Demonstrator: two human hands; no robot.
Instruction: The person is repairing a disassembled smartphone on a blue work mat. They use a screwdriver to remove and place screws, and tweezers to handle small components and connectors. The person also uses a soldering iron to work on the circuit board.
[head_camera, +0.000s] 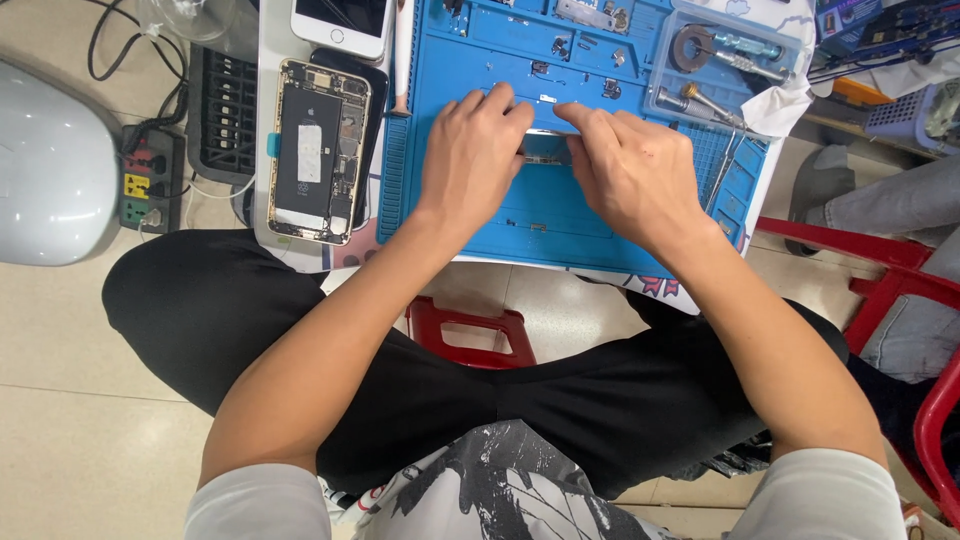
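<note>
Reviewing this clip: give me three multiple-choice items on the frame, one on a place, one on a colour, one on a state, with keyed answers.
1. Where does the opened phone lie?
A. left of the blue mat
B. on the red stool
C. on the floor

2. What colour is the work mat?
A. green
B. blue
C. grey

3. How are the hands placed?
A. both hanging free
B. one in a pocket
C. both on a small part on the mat

Answers: 1 A, it rests beside the mat's left edge. 2 B, its surface is plainly blue. 3 C, the left hand and right hand meet over a small metal part.
</note>
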